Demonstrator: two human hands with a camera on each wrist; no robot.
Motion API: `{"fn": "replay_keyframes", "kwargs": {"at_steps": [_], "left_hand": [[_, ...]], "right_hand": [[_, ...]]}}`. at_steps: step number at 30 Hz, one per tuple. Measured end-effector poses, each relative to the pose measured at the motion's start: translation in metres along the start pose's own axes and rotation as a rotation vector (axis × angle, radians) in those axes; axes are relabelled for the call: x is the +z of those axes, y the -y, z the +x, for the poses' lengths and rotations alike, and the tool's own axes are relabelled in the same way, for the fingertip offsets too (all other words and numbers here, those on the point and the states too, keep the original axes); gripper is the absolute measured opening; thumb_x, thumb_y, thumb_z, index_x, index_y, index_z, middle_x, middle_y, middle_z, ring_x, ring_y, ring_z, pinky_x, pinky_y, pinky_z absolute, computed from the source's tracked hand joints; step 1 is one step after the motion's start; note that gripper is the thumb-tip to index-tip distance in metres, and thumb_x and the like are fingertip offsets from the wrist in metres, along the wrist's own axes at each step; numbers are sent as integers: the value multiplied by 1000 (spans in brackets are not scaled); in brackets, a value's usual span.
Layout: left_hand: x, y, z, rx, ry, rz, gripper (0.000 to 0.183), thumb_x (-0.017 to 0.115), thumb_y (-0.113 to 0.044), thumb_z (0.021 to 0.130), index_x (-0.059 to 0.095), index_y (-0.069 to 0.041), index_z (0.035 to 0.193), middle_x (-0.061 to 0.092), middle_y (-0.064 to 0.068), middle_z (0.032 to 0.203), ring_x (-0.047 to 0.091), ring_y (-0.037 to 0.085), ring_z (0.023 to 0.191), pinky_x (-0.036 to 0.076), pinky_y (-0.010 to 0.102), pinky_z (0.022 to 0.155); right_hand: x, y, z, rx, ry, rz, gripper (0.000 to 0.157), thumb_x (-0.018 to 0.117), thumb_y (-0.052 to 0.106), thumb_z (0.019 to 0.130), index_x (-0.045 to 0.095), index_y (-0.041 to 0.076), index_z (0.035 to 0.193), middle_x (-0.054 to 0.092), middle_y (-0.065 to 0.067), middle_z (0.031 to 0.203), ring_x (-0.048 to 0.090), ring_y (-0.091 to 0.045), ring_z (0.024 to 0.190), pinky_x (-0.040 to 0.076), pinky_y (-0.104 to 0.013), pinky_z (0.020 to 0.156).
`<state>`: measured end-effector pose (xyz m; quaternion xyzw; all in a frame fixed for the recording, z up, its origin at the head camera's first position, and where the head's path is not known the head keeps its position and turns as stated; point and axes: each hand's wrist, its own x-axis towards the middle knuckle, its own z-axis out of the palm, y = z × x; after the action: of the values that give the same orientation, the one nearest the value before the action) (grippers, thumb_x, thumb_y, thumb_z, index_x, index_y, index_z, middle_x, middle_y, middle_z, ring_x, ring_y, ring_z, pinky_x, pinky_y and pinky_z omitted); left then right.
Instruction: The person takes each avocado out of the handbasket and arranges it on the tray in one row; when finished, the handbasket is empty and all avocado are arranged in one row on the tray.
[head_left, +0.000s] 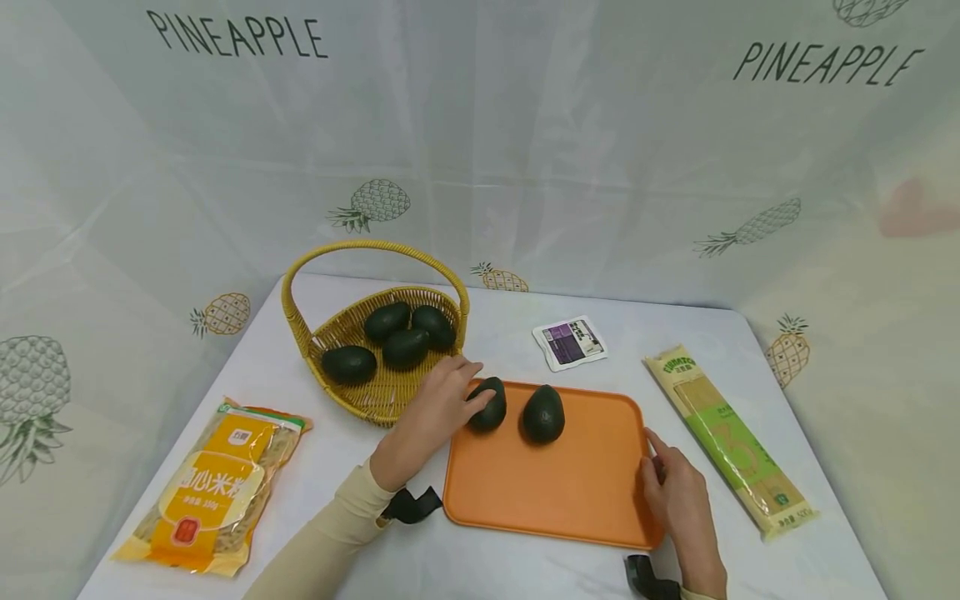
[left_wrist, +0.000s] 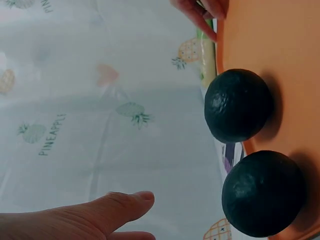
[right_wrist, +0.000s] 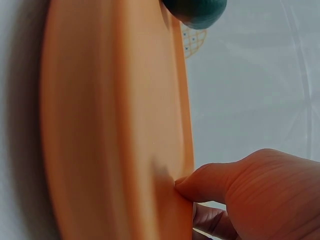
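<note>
On the orange tray [head_left: 555, 492] stand two dark green avocados, a left avocado [head_left: 491, 408] and a right avocado [head_left: 543, 414]. My left hand [head_left: 438, 400] hovers at the tray's upper left corner, beside the left avocado. Its thumb and fingers extend without curling round anything; the left wrist view shows a gap between this hand [left_wrist: 110, 212] and the nearer avocado [left_wrist: 264, 194]. At the tray's right edge, my right hand [head_left: 675, 492] pinches the rim. In the right wrist view the thumb [right_wrist: 210, 182] presses on the tray's inner side, with fingers outside.
A yellow woven basket [head_left: 390, 404] with a tall handle holds several avocados at the back left. An orange noodle bag [head_left: 213, 487] lies at left, a green noodle pack [head_left: 727, 437] at right. Behind the tray is a white and purple packet [head_left: 570, 342].
</note>
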<state>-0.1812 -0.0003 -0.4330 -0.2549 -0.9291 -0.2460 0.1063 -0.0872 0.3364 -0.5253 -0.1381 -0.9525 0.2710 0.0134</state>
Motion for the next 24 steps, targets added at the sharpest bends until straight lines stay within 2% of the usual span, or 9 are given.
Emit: {"fn": "replay_keyframes", "kwargs": {"at_steps": [6, 11, 18, 24], "left_hand": [[-1, 7, -1, -18, -29, 16, 33, 86, -18, 92, 78, 6, 115, 75, 22, 111, 72, 34, 104, 64, 43, 91], [-4, 14, -4, -6, -58, 20, 28, 87, -13, 91, 79, 7, 108, 74, 20, 101, 70, 33, 95, 63, 42, 86], [-9, 25, -7, -95, -30, 0, 28, 85, -9, 92, 78, 8, 113, 76, 21, 109, 71, 37, 104, 63, 46, 91], [-15, 35, -7, -115, -46, 4, 27, 83, -8, 92, 77, 9, 113, 75, 23, 108, 71, 39, 102, 64, 48, 87]], "right_hand": [[1, 0, -1, 6, -1, 6, 51, 62, 5, 102, 56, -4, 152, 60, -14, 86, 51, -21, 73, 37, -27, 60], [1, 1, -1, 5, -4, 11, 51, 62, 5, 103, 55, -4, 152, 59, -14, 87, 51, -21, 73, 37, -27, 60], [0, 0, -1, -1, -7, 1, 50, 61, 5, 103, 55, -4, 152, 61, -14, 87, 52, -21, 72, 38, -26, 60], [0, 0, -1, -4, -11, 5, 50, 62, 4, 102, 56, -5, 151, 61, -14, 86, 52, -21, 72, 37, -27, 60]]}}
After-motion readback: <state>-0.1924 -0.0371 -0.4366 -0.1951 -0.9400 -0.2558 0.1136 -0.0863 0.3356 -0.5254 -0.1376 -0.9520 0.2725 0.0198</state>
